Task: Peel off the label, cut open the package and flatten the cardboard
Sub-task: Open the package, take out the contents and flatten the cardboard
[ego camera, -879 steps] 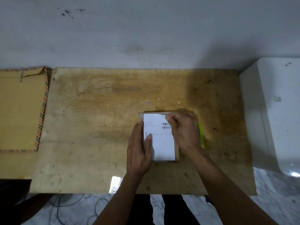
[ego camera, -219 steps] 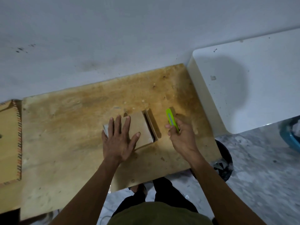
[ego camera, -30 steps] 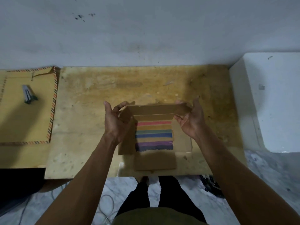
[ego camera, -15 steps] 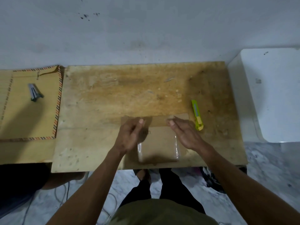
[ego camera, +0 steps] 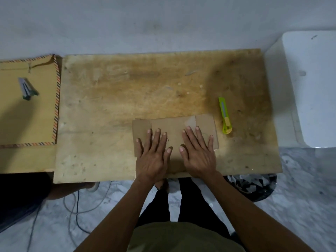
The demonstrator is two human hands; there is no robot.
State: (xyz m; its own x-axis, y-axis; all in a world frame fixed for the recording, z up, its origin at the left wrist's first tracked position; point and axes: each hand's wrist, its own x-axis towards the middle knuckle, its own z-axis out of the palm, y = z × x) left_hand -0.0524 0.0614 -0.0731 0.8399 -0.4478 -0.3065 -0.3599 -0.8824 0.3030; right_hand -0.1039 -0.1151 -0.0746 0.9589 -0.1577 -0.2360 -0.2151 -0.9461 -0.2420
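Note:
The brown cardboard [ego camera: 172,125] lies flat on the wooden board [ego camera: 127,91], near its front edge. My left hand [ego camera: 152,155] rests palm down on its left half, fingers spread. My right hand [ego camera: 199,151] presses palm down on its right half, fingers spread too. Neither hand grips anything. A lime-green utility knife [ego camera: 225,115] lies on the board just right of the cardboard, apart from it. No label is visible.
A large brown envelope with striped edging [ego camera: 27,113] lies at the left with a small grey-green object [ego camera: 27,88] on it. A white appliance [ego camera: 312,88] stands at the right. A black bin with crumpled paper [ego camera: 251,184] and cables [ego camera: 76,204] are on the floor.
A second ago both hands held the opened box up, its striped inside showing. Since then the cardboard has gone down flat, and both palms now press on it with fingers spread.

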